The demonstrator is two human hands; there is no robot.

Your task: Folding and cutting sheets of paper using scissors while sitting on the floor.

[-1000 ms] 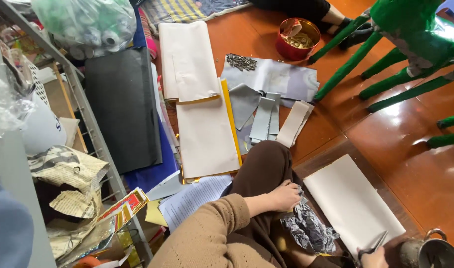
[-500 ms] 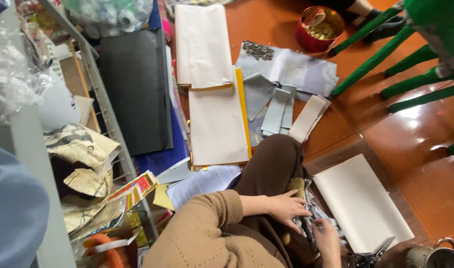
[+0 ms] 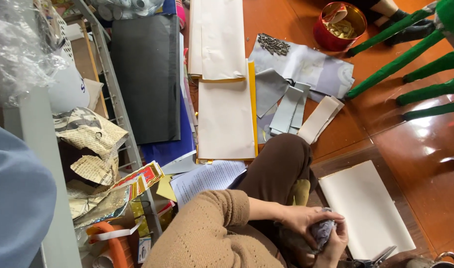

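At the top right of the frame a round red tin (image 3: pixel 337 20) stands on the floor (image 3: pixel 410 149) holding pale gold scraps, and beside it dark seeds (image 3: pixel 273 44) lie heaped on a grey sheet (image 3: pixel 311 67). At the lower centre, the left hand (image 3: pixel 306 221) and right hand (image 3: pixel 333 243) close their fingers (image 3: pixel 331 216) around a crumpled grey wad of paper (image 3: pixel 321 231) over the lap. Cream paper stacks (image 3: pixel 226 116) lie above the knee, a white sheet (image 3: pixel 366 208) lies right of the hands, and green chair legs (image 3: pixel 410 54) cross the upper right.

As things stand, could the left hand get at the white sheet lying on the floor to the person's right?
Probably not right away. The left hand is closed around a crumpled grey piece together with the right hand. The white sheet lies bare just beyond them, with nothing on it, so only the occupied grip stands in the way.
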